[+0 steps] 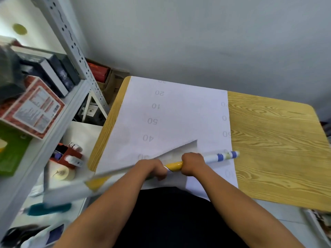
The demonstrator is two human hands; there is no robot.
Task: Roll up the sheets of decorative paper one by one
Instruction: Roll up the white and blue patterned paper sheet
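Our left hand [152, 168] and right hand [192, 162] both curl tight around the partly rolled, yellow-and-blue-printed paper tube [211, 158]. It lies on the white numbered backing sheet [170, 113] over the wood-grain table [277, 140].

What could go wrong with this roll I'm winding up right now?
The roll looks uneven: its left end flares wide and hangs off the table, while the right end is tight, so it may telescope into a cone.

A loose corner of the sheet lifts up behind the right hand and could crease if rolled over.

Both hands, the left hand included, grip near the middle, so the overhanging end may sag or unwind.
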